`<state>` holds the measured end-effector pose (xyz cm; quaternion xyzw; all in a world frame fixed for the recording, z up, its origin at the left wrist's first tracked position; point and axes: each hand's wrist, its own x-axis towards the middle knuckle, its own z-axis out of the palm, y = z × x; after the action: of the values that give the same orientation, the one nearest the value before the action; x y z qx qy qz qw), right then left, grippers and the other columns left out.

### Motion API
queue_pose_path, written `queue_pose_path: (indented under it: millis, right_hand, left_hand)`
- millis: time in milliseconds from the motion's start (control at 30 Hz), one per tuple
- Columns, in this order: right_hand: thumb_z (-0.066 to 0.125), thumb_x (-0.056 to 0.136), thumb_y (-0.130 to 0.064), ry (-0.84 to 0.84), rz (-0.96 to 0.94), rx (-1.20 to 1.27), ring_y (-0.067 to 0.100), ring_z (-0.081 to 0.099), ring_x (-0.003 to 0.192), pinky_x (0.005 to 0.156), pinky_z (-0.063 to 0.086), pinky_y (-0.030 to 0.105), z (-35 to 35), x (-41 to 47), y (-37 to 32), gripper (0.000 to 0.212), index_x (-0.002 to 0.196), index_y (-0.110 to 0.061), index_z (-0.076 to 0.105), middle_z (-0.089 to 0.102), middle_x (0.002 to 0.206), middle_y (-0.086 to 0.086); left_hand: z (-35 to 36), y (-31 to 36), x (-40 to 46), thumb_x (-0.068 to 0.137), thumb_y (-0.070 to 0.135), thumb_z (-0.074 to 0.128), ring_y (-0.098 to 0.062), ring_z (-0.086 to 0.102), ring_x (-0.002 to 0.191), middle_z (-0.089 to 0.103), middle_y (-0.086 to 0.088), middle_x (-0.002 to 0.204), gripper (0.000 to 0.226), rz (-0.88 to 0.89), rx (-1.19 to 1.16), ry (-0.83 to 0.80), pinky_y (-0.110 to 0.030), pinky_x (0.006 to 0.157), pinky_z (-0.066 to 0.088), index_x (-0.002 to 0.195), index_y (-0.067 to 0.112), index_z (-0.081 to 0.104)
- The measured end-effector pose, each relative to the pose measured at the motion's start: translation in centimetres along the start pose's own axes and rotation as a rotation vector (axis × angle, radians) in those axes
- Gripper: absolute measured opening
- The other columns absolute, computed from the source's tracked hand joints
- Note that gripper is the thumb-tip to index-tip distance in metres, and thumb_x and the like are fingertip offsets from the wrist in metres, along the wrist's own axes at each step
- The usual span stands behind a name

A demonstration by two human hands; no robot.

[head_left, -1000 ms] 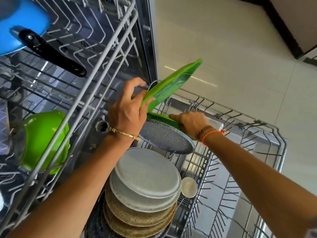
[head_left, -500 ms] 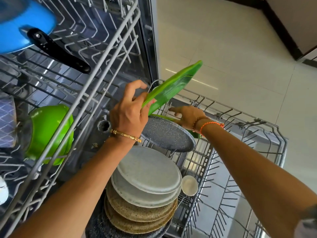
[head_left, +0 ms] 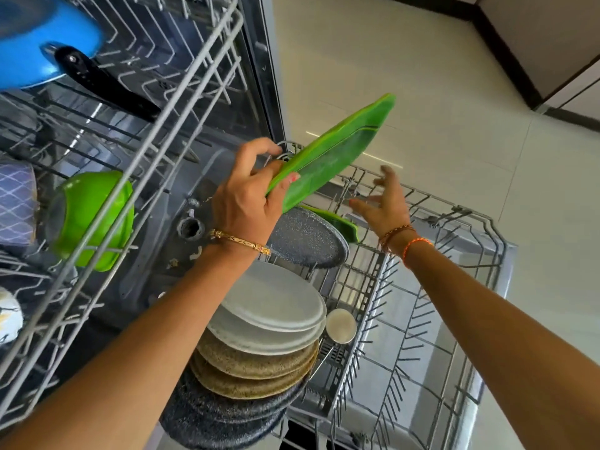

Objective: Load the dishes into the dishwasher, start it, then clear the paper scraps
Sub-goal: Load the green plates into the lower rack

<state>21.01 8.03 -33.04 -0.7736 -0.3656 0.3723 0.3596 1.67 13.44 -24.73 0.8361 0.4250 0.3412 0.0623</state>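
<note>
My left hand [head_left: 248,203] grips a flat green plate [head_left: 337,151] by its lower edge and holds it tilted above the pulled-out lower rack [head_left: 454,287]. My right hand [head_left: 384,203] hovers open just right of it, fingers spread, touching nothing. Below the hands a dark speckled plate [head_left: 308,241] stands in the rack, with another green plate [head_left: 341,222] behind it. Nearer to me a row of plates stands on edge: white ones [head_left: 272,306], tan speckled ones [head_left: 256,368] and dark ones [head_left: 227,414].
The upper rack [head_left: 130,131] juts out on the left with a blue pan [head_left: 42,43], a green bowl [head_left: 94,219] and a patterned cup [head_left: 16,203]. A small white bowl [head_left: 341,325] sits beside the plates. The lower rack's right half holds bare tines. Pale floor tiles lie beyond.
My right hand has let go of the green plate standing in the rack and lifted up and right, fingers opening. The left hand keeps the tilted green plate where it was.
</note>
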Motion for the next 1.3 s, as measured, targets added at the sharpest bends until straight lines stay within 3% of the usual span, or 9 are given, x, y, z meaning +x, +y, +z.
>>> queue_pose_path:
  millis: [100,200,300,400,600,700,900,1033,1300]
  right_hand:
    - [0.085,0.06,-0.017,0.23,-0.038,0.183,0.022,0.049,0.108,0.091,0.048,0.038,-3.2,-0.6,-0.8,0.117,0.147,-0.011,0.007,0.032,0.14,0.012]
    - [0.087,0.051,-0.031,0.389,-0.248,0.139,0.028,0.042,0.121,0.096,0.045,0.048,-6.5,-1.5,-0.8,0.122,0.146,-0.01,0.014,0.032,0.139,0.01]
    - [0.077,0.059,-0.039,0.382,-0.555,-0.171,0.032,0.052,0.114,0.097,0.039,0.034,-9.0,-2.5,-0.2,0.07,0.119,-0.006,0.059,0.056,0.121,0.014]
    - [0.068,0.069,-0.034,0.305,-0.635,-0.26,0.027,0.067,0.084,0.079,0.044,0.021,-10.7,-3.9,0.6,0.035,0.087,-0.004,0.073,0.072,0.088,0.014]
    - [0.058,0.078,-0.026,0.416,-0.6,-0.349,0.03,0.068,0.061,0.06,0.054,0.035,-10.6,-6.0,2.0,0.027,0.085,-0.006,0.074,0.071,0.071,0.014]
    - [0.055,0.08,-0.031,0.434,-0.555,-0.334,0.031,0.067,0.058,0.059,0.053,0.034,-10.0,-6.9,2.0,0.033,0.085,-0.004,0.074,0.071,0.069,0.016]
    - [0.055,0.081,-0.032,0.449,-0.432,-0.284,0.032,0.067,0.064,0.062,0.051,0.032,-9.7,-5.1,2.6,0.034,0.091,-0.006,0.074,0.072,0.077,0.015]
    - [0.057,0.081,-0.028,0.421,-0.398,-0.387,0.036,0.067,0.066,0.063,0.052,0.036,-9.3,-3.0,1.9,0.029,0.094,-0.008,0.074,0.071,0.076,0.017]
    - [0.045,0.082,-0.035,0.257,-0.336,-0.555,0.036,0.064,0.07,0.063,0.048,0.035,-6.5,-0.7,1.0,0.041,0.104,-0.013,0.071,0.07,0.079,0.018]
  left_hand:
    - [-0.6,1.3,0.1,0.092,0.037,0.045,-0.012,0.045,0.061,0.044,0.004,0.108,0.046,0.104,-0.087,-0.034,-0.021,0.046,0.038,0.083,0.0,0.071]
    - [-1.1,3.0,0.2,0.092,0.038,0.046,-0.016,0.06,0.058,0.044,0.003,0.109,0.046,0.302,-0.101,-0.138,-0.024,0.044,0.047,0.084,0.0,0.07]
    - [-1.2,4.4,0.6,0.091,0.039,0.045,-0.018,0.064,0.058,0.045,0.004,0.105,0.046,0.43,-0.061,-0.195,-0.021,0.044,0.047,0.081,0.002,0.071]
    - [-1.1,5.0,1.0,0.081,0.036,0.054,-0.018,0.065,0.063,0.049,0.004,0.102,0.037,0.42,-0.047,-0.215,-0.021,0.047,0.048,0.081,0.004,0.073]
    - [0.5,6.0,1.5,0.074,0.016,0.072,-0.033,0.049,0.113,0.048,-0.02,0.125,0.055,-0.359,-0.065,-0.138,-0.022,0.086,0.037,0.124,0.004,0.052]
    - [1.0,5.1,0.1,0.079,0.014,0.068,-0.034,0.039,0.123,0.042,-0.022,0.131,0.06,-0.489,0.001,-0.215,-0.026,0.098,0.026,0.131,-0.003,0.041]
    - [3.2,2.3,-1.3,0.088,0.042,0.054,-0.025,0.031,0.132,0.032,-0.011,0.143,0.067,-0.18,0.259,-0.854,-0.035,0.107,0.028,0.139,0.007,0.029]
    - [5.4,0.3,-0.7,0.086,0.057,0.046,-0.024,0.026,0.136,0.027,-0.007,0.147,0.076,0.006,0.449,-1.08,-0.041,0.111,0.022,0.142,0.012,0.023]
    - [4.9,-1.4,-2.9,0.089,0.058,0.039,-0.018,0.046,0.115,0.055,0.005,0.125,0.048,0.029,0.389,-1.043,-0.032,0.096,0.031,0.123,0.027,0.05]
